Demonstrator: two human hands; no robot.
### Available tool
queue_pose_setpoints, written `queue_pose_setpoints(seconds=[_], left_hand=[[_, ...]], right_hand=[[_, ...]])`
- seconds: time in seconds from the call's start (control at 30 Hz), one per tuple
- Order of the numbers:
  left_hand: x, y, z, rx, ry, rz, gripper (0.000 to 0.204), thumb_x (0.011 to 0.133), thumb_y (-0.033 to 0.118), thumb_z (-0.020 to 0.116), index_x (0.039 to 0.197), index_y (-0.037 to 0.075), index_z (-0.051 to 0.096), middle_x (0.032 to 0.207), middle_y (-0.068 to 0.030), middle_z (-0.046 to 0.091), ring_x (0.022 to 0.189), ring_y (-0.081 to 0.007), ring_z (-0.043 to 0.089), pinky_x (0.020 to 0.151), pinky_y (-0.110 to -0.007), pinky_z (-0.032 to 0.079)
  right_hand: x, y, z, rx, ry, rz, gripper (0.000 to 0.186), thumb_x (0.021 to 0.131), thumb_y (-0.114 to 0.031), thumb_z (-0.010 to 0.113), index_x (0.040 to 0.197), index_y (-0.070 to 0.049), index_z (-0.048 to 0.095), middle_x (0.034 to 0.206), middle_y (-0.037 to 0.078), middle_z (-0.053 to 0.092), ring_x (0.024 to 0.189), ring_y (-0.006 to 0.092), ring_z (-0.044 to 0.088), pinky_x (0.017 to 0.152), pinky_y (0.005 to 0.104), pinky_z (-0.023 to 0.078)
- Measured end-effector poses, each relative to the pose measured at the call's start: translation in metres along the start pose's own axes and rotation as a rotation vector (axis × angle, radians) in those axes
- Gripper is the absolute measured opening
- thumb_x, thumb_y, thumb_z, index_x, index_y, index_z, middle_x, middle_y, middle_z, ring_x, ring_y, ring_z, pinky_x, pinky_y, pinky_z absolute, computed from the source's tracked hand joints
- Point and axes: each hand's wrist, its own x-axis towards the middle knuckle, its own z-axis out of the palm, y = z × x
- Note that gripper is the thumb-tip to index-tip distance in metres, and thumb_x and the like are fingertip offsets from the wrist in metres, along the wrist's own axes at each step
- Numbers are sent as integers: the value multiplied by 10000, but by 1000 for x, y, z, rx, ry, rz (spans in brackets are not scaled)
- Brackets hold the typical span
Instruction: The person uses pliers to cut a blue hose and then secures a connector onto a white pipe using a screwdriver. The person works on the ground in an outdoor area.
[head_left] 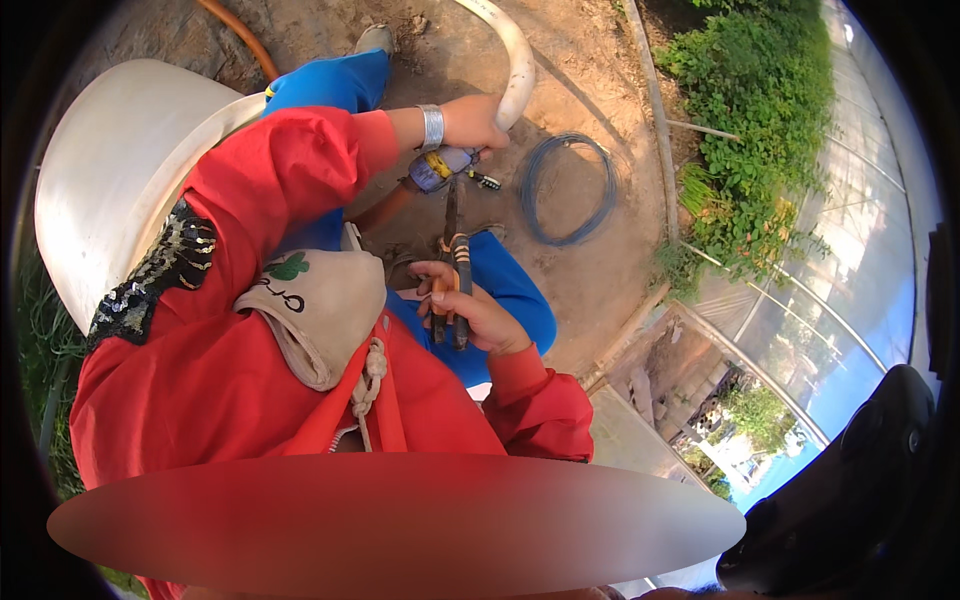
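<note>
Right hand [478, 312] curled round the pliers [461, 258], I have their tips close by the blue-and-yellow fitting [431, 172]; whether they touch, I can't tell. My left hand [470, 122] is wrapped round the white hose [516, 75] beside it. Should that hold loosen, the fitting could turn and the pliers might slip.

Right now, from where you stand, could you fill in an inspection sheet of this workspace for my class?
Surface: brown soil, partly shaded.
Work items: pliers with black-and-orange handles; white hose; purple-and-yellow piece near the pliers' tips.
Clutter: orange hose, upper left.
Left hand: at the white hose, grip partly hidden.
Right hand: grip closed around the pliers' handles.
Cables: thin coil, perhaps wire, on the soil.
Surroundings: green plants and pale sheeting, right.
</note>
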Motion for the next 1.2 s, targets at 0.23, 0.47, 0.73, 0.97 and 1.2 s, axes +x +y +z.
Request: queue_pose_setpoints(seconds=[0.23,0.47,0.73,0.97,1.2], left_hand=[[-1,11,-12,-202,-25,-28,160,753,159,637,710,12,591,592,-57,626,513,-148,589,517,-293,491],[6,1,-15,-292,-69,1,116,770,93,629,789,-1,564,586,-58,589,495,-143,566,487,-294,490],[0,2,-14,-365,-79,-32,118,778,70,630,817,-8,550,593,-62,580,500,-136,563,485,-296,496],[7,-24,-13,-278,-54,-64,270,818,145,682,959,-18,520,691,-92,610,582,-157,604,550,-316,528],[-64,-18,2,70,564,110,637,893,282,668,1361,-38,377,1224,-204,563,1129,-247,591,897,-348,511]], right_hand=[[-11,-13,-35,-931,339,-324,577,772,-103,554,1345,-62,499,1255,183,486,1186,338,481,1043,349,353],[-39,-27,-43,-939,260,-203,606,794,-94,580,1390,-83,473,1148,62,529,1088,154,492,946,277,388],[-24,-25,-36,-314,112,-106,638,804,-120,578,1415,-19,425,1016,14,503,918,119,486,863,233,387],[-12,-38,-46,-536,90,-25,447,802,-108,550,1243,-32,546,985,47,559,933,177,560,844,297,455],[42,7,-61,44,50,-15,194,825,-93,525,1007,-52,579,969,100,614,861,257,625,770,363,511]])
